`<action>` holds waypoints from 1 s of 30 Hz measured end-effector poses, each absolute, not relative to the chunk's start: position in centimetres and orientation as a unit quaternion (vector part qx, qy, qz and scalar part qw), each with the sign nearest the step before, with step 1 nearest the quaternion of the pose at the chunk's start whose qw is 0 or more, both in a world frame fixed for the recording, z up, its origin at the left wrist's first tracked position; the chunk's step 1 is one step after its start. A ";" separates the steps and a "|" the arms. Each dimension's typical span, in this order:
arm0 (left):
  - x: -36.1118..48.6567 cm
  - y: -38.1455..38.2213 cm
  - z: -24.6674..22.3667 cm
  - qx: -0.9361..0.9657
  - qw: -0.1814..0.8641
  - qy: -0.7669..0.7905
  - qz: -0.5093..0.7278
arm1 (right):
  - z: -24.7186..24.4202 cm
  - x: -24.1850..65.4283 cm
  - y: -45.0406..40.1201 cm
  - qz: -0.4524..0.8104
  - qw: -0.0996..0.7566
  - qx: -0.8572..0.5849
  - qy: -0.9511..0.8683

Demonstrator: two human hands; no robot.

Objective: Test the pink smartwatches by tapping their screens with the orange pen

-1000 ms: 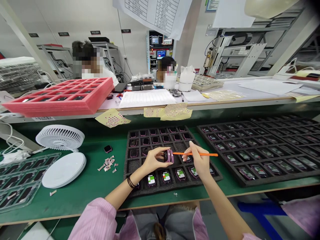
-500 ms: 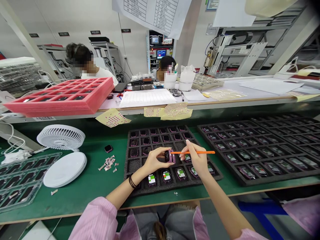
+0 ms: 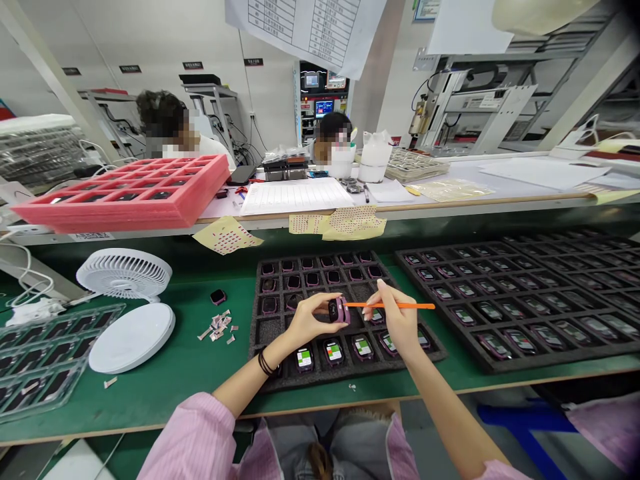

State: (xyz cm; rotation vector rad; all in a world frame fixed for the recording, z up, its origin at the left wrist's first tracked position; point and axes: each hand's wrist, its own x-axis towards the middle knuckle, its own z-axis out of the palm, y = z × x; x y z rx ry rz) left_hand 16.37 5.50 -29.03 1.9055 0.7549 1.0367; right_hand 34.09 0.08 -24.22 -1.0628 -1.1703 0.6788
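Between thumb and fingers, my left hand (image 3: 311, 317) grips a small purple-edged watch body (image 3: 340, 311), tilted on its side above the black foam tray (image 3: 345, 375). My right hand (image 3: 396, 317) pinches a thin orange stick (image 3: 407, 306) like a pen. The stick's left tip points at the side of the watch body; whether it touches I cannot tell. Dark-screened watch bodies (image 3: 333, 277) fill the tray's far pockets. In the nearest row, several watch bodies (image 3: 333, 351) show lit screens with green and white blocks.
A larger black foam tray (image 3: 493, 363) of watch bodies lies to the right. On the left are a white fan (image 3: 133, 337), a clear tray (image 3: 50, 360), small pale strips (image 3: 219, 325) and one watch body (image 3: 218, 296). Two people sit beyond the shelf, which holds a pink foam tray (image 3: 193, 213).
My right hand and the orange stick have moved slightly right, drawing the tip back from the watch body. My left hand keeps its grip on the watch body, nearly still.
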 end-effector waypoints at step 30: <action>14.7 11.3 -30.2 0.859 0.120 0.454 0.205 | -26.0 39.3 0.7 0.246 0.593 -0.566 -0.516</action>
